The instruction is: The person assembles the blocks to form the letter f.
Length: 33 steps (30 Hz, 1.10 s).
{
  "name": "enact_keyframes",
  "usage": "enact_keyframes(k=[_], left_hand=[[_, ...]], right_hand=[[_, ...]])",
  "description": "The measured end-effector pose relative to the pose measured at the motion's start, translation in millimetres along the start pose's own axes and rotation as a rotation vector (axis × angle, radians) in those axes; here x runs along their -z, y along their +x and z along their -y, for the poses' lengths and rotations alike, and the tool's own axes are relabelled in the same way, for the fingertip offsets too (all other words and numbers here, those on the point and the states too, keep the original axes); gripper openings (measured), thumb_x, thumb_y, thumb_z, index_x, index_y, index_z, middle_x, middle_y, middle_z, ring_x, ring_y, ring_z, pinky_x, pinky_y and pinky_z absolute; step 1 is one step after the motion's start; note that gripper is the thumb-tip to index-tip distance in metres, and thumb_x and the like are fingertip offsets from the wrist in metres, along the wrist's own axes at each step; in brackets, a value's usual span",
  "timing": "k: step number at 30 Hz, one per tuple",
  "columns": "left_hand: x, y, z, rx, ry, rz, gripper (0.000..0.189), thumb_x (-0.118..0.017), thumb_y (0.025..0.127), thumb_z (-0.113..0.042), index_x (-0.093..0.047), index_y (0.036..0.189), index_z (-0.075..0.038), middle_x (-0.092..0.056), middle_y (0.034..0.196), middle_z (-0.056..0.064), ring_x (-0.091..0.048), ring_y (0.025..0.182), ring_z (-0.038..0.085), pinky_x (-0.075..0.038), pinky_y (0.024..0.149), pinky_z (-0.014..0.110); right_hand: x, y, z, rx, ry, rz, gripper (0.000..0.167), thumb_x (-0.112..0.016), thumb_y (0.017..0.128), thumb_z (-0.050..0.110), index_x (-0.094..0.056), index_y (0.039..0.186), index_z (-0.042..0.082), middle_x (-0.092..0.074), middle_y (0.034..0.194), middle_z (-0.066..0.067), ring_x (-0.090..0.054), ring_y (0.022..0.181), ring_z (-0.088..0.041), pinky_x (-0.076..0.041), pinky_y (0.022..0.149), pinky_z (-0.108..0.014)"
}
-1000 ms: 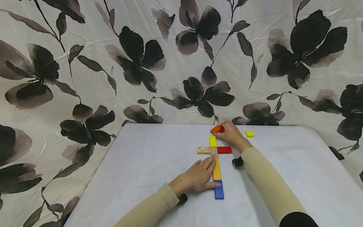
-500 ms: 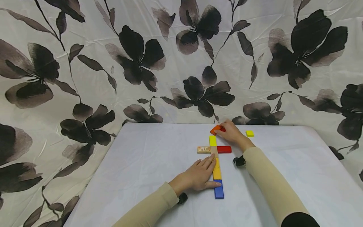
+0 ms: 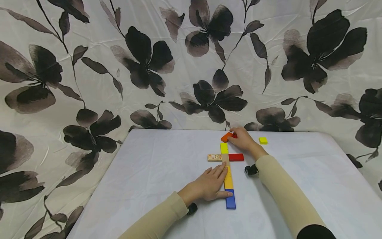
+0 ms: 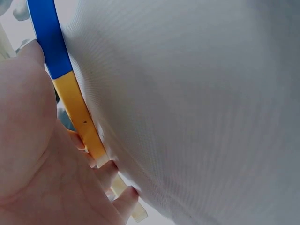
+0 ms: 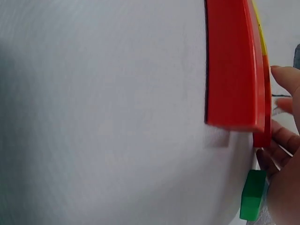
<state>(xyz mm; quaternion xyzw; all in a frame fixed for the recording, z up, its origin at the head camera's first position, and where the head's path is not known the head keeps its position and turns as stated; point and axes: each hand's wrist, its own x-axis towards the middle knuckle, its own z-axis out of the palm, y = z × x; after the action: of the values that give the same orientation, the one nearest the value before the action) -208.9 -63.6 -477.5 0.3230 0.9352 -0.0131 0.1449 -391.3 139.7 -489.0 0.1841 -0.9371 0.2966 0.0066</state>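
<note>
Flat on a column of blocks lies my left hand (image 3: 211, 183), fingers spread over the wooden block (image 3: 225, 159) and orange-yellow block (image 3: 228, 179). Its thumb rests on the blue block (image 3: 230, 203). At the column's far end is a yellow block (image 3: 223, 148); a printed wooden block (image 3: 214, 158) and a red block (image 3: 236, 157) extend sideways. Beyond them, my right hand (image 3: 242, 139) pinches a small red block (image 3: 234, 135) beside an orange block (image 3: 225, 137). In the right wrist view, its fingers (image 5: 283, 138) bend near the small red block's end.
A loose yellow block (image 3: 263, 140) lies right of my right hand on the white table (image 3: 149, 166). A green block (image 5: 253, 194) shows in the right wrist view. Behind the far table edge hangs a flowered cloth (image 3: 179, 66).
Over the last second my right hand has shifted slightly at the orange and red blocks. My left hand stays in place on the column.
</note>
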Motion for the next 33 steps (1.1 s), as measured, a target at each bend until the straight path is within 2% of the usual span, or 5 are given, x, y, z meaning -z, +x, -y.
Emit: enact_keyframes(k=[4,11,18,33], left_hand=[[0.6,-0.4,-0.2,-0.004,-0.004,-0.002,0.101,-0.034,0.094,-0.08,-0.017,0.165,-0.01,-0.003,0.173,0.005,-0.015,0.158,0.019,-0.023,0.125,0.047],[1.8,0.4,0.0,-0.006,-0.02,-0.003,0.1,-0.036,0.095,-0.078,-0.017,0.165,-0.01,-0.003,0.173,0.006,-0.015,0.158,0.02,-0.022,0.125,0.047],[-0.7,0.3,0.2,-0.006,-0.016,-0.004,0.1,-0.036,0.095,-0.079,-0.017,0.165,-0.01,-0.003,0.173,0.005,-0.014,0.158,0.019,-0.023,0.125,0.047],[-2.3,1.0,1.7,-0.011,-0.025,-0.008,0.1,-0.035,0.095,-0.079,-0.017,0.165,-0.01,-0.002,0.173,0.005,-0.013,0.158,0.02,-0.021,0.125,0.047]], right_hand=[[0.0,0.2,4.8,0.012,-0.012,0.013,0.046,-0.065,0.101,0.022,-0.059,0.14,0.001,-0.06,0.128,-0.024,-0.053,0.114,-0.038,-0.047,0.103,-0.054],[2.9,0.2,6.5,0.065,-0.043,0.008,0.03,-0.063,0.101,0.014,-0.07,0.128,0.004,-0.063,0.118,-0.021,-0.053,0.109,-0.037,-0.046,0.097,-0.052],[0.8,-1.0,6.9,0.05,0.021,0.062,0.031,-0.056,0.103,0.006,-0.069,0.132,0.005,-0.057,0.128,-0.021,-0.052,0.119,-0.038,-0.043,0.108,-0.055],[0.0,-2.3,7.9,0.048,0.041,0.058,0.03,-0.056,0.103,0.004,-0.068,0.13,0.003,-0.057,0.128,-0.024,-0.052,0.119,-0.04,-0.043,0.109,-0.056]])
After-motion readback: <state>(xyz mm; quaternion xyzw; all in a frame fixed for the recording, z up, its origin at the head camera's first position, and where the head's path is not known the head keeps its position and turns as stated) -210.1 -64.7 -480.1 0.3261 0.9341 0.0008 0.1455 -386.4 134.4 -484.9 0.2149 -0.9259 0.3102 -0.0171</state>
